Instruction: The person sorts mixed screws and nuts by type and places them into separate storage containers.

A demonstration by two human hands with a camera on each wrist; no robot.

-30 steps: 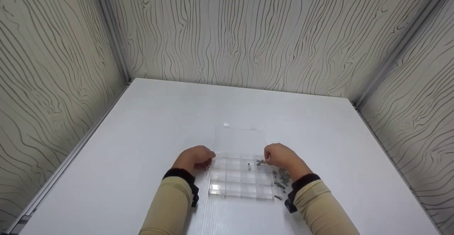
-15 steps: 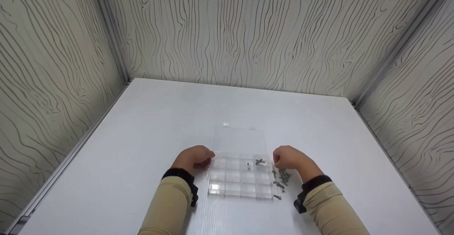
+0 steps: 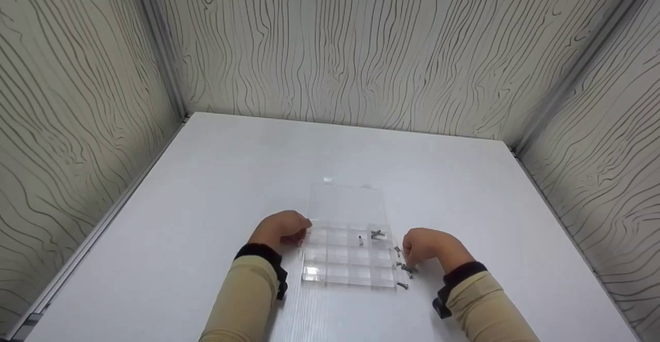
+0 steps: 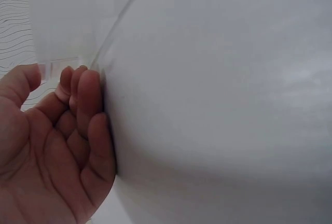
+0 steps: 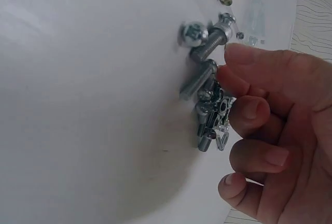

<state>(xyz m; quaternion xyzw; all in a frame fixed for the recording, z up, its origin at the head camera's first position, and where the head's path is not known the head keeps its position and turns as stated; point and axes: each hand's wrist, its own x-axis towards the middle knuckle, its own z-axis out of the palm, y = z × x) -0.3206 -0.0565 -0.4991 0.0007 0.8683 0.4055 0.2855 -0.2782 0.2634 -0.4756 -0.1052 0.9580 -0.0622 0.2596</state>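
Note:
A clear plastic compartment box [image 3: 337, 255] lies on the white table with its lid [image 3: 346, 202] folded back. My left hand [image 3: 284, 227] holds the box at its far left corner, thumb at the rim and fingers bent below, as the left wrist view shows. Several screws [image 3: 377, 234] sit in the far right compartment, and one small piece [image 3: 360, 240] stands in the compartment beside it. My right hand [image 3: 430, 246] is low over the loose hardware right of the box. In the right wrist view, its thumb and forefinger are apart, fingertips right at a silver bolt [image 5: 198, 81].
Loose screws [image 3: 407, 269] lie along the box's right side, partly hidden by the right hand. Nuts [image 5: 223, 107] are heaped among them in the right wrist view. Wood-patterned panels [image 3: 330, 48] enclose the white table [image 3: 232, 166] at the back and sides.
My right hand has moved from above the far right compartment, rightward and nearer, onto the loose hardware. Crossed screws are visible in that compartment. My left hand has stayed at the box corner.

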